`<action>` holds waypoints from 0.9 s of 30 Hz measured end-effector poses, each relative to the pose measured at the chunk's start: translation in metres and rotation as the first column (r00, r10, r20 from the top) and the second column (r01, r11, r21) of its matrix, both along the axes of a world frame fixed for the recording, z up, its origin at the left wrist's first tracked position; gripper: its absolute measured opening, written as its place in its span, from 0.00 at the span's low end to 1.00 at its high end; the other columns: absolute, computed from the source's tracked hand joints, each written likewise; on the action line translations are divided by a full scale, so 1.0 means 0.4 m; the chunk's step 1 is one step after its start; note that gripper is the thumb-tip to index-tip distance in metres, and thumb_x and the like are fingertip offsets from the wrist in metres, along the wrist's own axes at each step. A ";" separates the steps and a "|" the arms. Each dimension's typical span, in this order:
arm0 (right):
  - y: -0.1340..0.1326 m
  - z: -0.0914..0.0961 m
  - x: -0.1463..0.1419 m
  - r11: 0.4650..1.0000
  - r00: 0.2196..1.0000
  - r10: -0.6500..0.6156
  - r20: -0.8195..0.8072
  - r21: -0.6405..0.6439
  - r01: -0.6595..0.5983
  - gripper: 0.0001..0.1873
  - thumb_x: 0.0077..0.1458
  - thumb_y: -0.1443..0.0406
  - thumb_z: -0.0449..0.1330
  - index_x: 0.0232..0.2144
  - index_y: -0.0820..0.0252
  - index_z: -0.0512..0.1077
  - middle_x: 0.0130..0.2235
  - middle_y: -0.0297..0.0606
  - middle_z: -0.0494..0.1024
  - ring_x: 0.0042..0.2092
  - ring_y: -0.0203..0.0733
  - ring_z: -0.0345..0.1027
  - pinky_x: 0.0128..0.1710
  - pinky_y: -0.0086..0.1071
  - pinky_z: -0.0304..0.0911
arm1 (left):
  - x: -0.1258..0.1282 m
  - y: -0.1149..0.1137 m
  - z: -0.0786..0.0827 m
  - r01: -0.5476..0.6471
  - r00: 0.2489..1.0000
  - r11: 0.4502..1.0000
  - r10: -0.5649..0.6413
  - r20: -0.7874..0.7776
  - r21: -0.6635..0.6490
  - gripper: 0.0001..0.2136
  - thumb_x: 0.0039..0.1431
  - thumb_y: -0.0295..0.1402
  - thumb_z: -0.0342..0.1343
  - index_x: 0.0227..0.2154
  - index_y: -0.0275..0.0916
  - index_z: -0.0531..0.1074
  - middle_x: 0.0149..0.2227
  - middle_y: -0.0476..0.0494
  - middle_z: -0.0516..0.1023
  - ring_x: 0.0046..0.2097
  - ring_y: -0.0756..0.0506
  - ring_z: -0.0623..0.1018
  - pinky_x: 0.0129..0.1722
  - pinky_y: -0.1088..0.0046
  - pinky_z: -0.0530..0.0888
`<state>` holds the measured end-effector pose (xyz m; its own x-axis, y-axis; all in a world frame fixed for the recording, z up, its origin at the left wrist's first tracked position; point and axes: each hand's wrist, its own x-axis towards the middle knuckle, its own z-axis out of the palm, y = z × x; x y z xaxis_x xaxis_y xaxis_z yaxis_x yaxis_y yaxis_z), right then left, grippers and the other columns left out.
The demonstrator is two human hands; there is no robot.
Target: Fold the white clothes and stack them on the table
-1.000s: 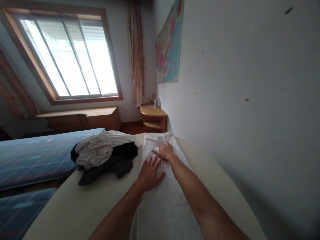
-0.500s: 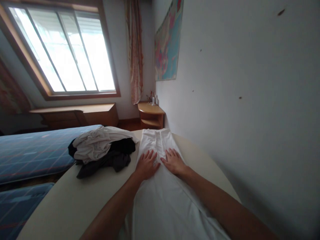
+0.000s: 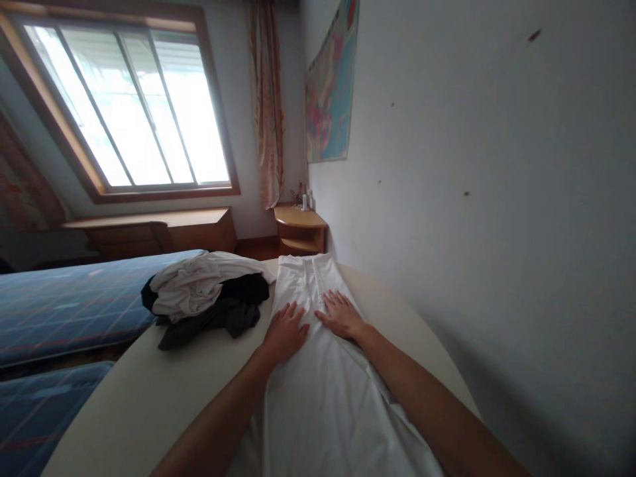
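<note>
White trousers (image 3: pixel 318 397) lie stretched lengthwise over a round cream table (image 3: pixel 149 397), with the waistband at the far edge. My left hand (image 3: pixel 285 332) rests flat on the left side of the trousers below the waistband, fingers spread. On the right side, my right hand (image 3: pixel 340 315) also lies flat with its fingers apart, slightly farther up. Neither hand grips the cloth. The near end of the trousers runs out of the bottom of the view. Left of them sits a crumpled heap of clothes (image 3: pixel 193 285), white on top with black and dark grey beneath.
Blue checked mattresses (image 3: pixel 74 305) lie beyond the table on the left. A white wall (image 3: pixel 472 265) runs close along the right side. A small corner shelf (image 3: pixel 301 222) and a low wooden desk (image 3: pixel 199 218) stand at the back beneath the window (image 3: pixel 139 112).
My left hand has slid slightly left and toward me on the trousers. My right hand has shifted a little left and farther up. The camera view has turned slightly.
</note>
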<state>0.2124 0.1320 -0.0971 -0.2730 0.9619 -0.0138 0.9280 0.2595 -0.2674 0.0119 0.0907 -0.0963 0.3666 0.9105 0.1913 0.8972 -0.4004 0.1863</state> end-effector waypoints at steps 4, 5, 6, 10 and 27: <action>-0.086 0.033 0.028 0.996 0.996 0.084 -0.004 0.008 -0.084 0.38 0.64 0.50 0.50 0.65 0.71 0.59 0.68 0.54 0.56 0.69 0.52 0.45 0.67 0.39 0.40 | -0.033 -0.097 0.035 -0.078 0.997 0.997 0.078 0.003 0.002 0.15 0.63 0.35 0.52 0.49 0.35 0.73 0.57 0.32 0.72 0.60 0.38 0.69 0.59 0.63 0.65; -0.117 0.042 0.036 0.994 0.995 0.102 -0.002 0.031 -0.102 0.34 0.63 0.51 0.52 0.62 0.71 0.64 0.65 0.55 0.61 0.67 0.52 0.51 0.66 0.38 0.44 | -0.047 -0.124 0.043 -0.109 0.994 0.994 0.109 -0.002 -0.006 0.13 0.62 0.35 0.52 0.46 0.35 0.74 0.54 0.33 0.73 0.57 0.38 0.71 0.56 0.63 0.67; -0.151 0.051 0.045 0.993 0.994 0.110 -0.001 0.053 -0.110 0.30 0.63 0.53 0.53 0.58 0.70 0.68 0.62 0.54 0.67 0.64 0.52 0.56 0.64 0.38 0.48 | -0.062 -0.150 0.049 -0.138 0.990 0.990 0.138 -0.012 -0.020 0.12 0.62 0.34 0.52 0.44 0.36 0.74 0.51 0.34 0.75 0.55 0.38 0.72 0.54 0.64 0.68; -0.278 0.082 0.085 1.000 1.000 0.010 0.017 0.021 -0.010 0.19 0.60 0.56 0.57 0.45 0.65 0.75 0.47 0.49 0.78 0.49 0.50 0.71 0.50 0.36 0.61 | -0.131 -0.228 0.066 -0.244 0.970 0.953 0.235 -0.066 -0.179 0.12 0.64 0.38 0.50 0.44 0.36 0.71 0.43 0.36 0.78 0.46 0.38 0.78 0.47 0.63 0.70; -0.440 0.166 0.066 0.958 0.978 0.181 -0.107 -0.207 -0.200 0.19 0.57 0.54 0.61 0.46 0.57 0.77 0.37 0.41 0.81 0.38 0.44 0.74 0.36 0.30 0.60 | -0.108 -0.390 0.121 0.220 0.947 0.812 -0.045 0.318 -0.540 0.23 0.52 0.33 0.58 0.53 0.48 0.71 0.44 0.48 0.78 0.46 0.44 0.76 0.48 0.70 0.68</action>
<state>0.2388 -0.0439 -0.0307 -0.4600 0.8688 -0.1835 0.8380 0.3564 -0.4131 -0.0311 -0.0652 -0.0481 0.5029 0.8343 -0.2261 0.7180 -0.2575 0.6467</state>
